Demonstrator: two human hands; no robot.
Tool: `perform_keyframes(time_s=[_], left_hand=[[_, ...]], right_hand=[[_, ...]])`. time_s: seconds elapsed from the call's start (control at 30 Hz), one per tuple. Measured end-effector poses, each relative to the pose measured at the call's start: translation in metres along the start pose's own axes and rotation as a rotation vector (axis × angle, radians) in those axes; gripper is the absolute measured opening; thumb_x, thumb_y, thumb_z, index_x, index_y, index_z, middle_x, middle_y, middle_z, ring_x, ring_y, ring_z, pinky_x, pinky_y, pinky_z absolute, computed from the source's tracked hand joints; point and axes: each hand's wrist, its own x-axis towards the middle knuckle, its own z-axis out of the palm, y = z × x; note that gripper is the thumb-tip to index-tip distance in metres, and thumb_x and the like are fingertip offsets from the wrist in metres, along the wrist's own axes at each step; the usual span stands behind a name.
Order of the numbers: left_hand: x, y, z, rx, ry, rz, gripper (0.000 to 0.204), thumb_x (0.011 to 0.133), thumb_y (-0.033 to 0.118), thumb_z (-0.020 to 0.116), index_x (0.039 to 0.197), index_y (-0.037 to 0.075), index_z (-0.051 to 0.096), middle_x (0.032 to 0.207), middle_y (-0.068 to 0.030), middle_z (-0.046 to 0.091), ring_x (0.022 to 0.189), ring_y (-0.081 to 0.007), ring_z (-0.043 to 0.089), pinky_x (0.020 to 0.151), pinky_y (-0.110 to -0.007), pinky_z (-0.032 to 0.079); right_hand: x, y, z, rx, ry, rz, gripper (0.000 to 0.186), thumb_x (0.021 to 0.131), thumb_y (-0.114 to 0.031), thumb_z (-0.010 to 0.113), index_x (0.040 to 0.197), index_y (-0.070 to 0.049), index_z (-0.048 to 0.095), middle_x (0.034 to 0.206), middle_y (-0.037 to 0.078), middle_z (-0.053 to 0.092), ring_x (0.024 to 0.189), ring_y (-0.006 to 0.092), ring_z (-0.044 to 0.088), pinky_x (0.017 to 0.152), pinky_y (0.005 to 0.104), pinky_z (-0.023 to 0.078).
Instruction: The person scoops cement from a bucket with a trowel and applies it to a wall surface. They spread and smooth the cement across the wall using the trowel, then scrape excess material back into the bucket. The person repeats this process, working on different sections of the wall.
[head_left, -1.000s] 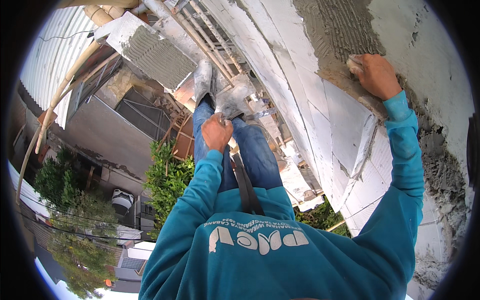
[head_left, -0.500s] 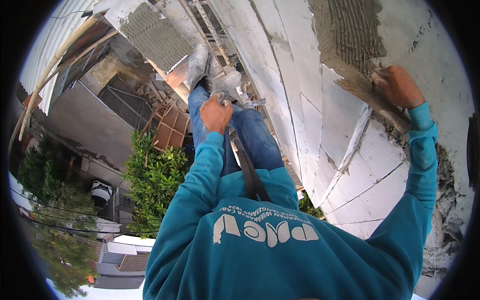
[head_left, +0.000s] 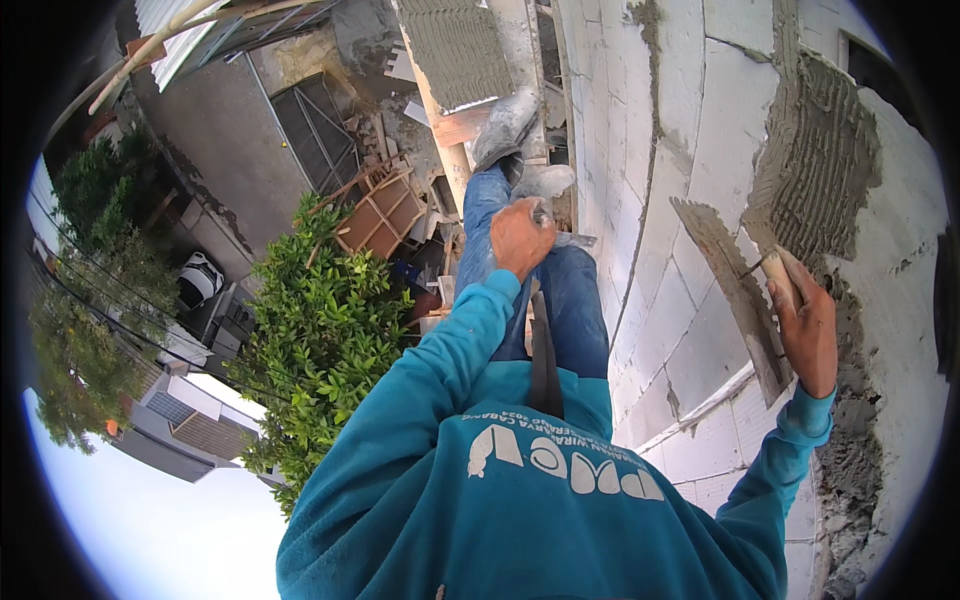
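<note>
My right hand [head_left: 806, 318] is wrapped round the wooden handle of a long plastering trowel [head_left: 728, 290]. Grey mortar coats the trowel's narrow blade, which is tilted beside the white block wall [head_left: 690, 260]. Just beyond the hand, a patch of ridged wet mortar [head_left: 822, 150] covers part of the wall. In front of my thighs, my left hand [head_left: 522, 238] is closed in a fist round a grey-ended handle. A small metal blade [head_left: 576, 240] sticks out past that fist; the rest of this tool is hidden.
My boots [head_left: 507, 125] stand high up on a narrow platform of planks [head_left: 540, 70]. Beside them lies a board with spread mortar [head_left: 455, 50]. Far below on the left are a leafy tree [head_left: 320, 340], a wooden frame [head_left: 382, 210] and a parked white vehicle [head_left: 201, 280].
My right hand has brought the trowel down and toward me, off the mortar patch. My view has swung, so the wall and platform sit farther right. The left hand keeps its fist.
</note>
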Motion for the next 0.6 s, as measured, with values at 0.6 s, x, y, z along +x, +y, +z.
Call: perform_keyframes(time_s=[0.6], left_hand=[[-0.048,0.165,-0.099,-1.47,-1.109,0.339,0.039,0.078,0.015,0.071,0.11,-0.006,0.062,0.1,-0.0281,0.068,0.099,-0.0454,0.066,0.103,-0.066,0.033]], right_hand=[[-0.138,0.118,0.578,0.636,-0.275,1.135,0.069,0.084,-0.031,0.068,0.136,0.004,0.036,0.119,0.031,0.06,0.113,0.0434,0.06,0.096,0.0473,0.046]])
